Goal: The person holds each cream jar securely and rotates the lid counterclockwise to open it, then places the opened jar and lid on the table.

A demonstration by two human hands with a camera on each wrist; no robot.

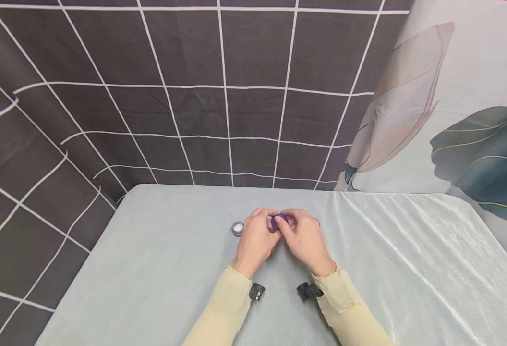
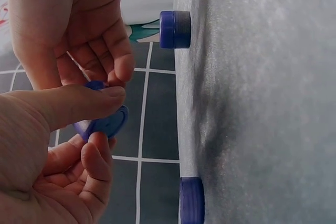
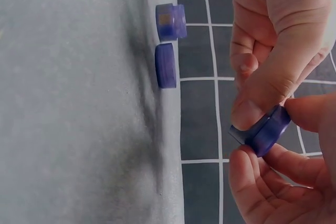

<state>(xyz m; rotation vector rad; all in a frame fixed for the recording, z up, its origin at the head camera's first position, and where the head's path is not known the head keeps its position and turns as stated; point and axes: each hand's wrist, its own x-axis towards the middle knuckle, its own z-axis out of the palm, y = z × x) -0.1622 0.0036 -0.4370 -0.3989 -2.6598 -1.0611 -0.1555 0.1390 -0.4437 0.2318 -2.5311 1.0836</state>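
In the head view both hands meet above the table. My left hand (image 1: 257,236) and right hand (image 1: 304,238) pinch a small round purple lid-shaped piece (image 1: 279,220) between thumbs and fingers. The right wrist view shows this piece (image 3: 269,134) tilted, the left thumb at one side of it and the right fingers around its edge. An open purple jar (image 1: 237,228) with a white inside stands left of the left hand. Beside that jar a purple lid (image 3: 166,66) lies on the table. To the right stands a closed purple jar (image 2: 175,30), mostly hidden by the right hand in the head view.
A pale grey velvety cloth (image 1: 158,269) covers the table. Behind and at the left hangs a dark cloth with a white grid (image 1: 253,53); a leaf-patterned curtain (image 1: 487,144) hangs at the right. Each wrist wears a small black camera (image 1: 257,291).
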